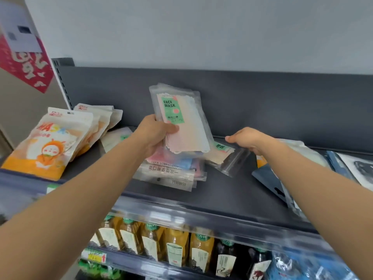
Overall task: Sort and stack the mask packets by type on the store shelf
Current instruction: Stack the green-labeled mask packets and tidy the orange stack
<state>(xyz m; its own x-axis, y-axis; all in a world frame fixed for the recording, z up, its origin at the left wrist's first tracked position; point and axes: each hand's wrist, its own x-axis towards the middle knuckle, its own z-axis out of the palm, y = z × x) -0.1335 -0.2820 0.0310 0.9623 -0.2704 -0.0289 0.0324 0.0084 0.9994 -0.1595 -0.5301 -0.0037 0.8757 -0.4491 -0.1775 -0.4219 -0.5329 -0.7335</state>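
Pastel pink and green show through the clear FACE MASK packets [179, 118] that my left hand [157, 134] grips as a bundle, held upright by the lower end with the thumb across the front and the fingers behind. Directly beneath that grip a flat stack of disposable mask packets [169, 172], pink and blue inside, lies on the grey shelf [222, 199]. Between my two hands another green-labelled packet [224, 156] lies flat in its clear zip bag, its far end just under my right hand [248, 140]. That hand hangs palm down, thumb pointing toward the left hand. Its fingers bend down out of sight, so I cannot tell whether they pinch anything or touch the bag. Beyond my right wrist lie dark blue packets [268, 178]. Left of my left forearm, orange cartoon mask pouches [46, 146] lean in a row. Under both forearms, below the shelf edge, stand bottles of amber drink [175, 249].
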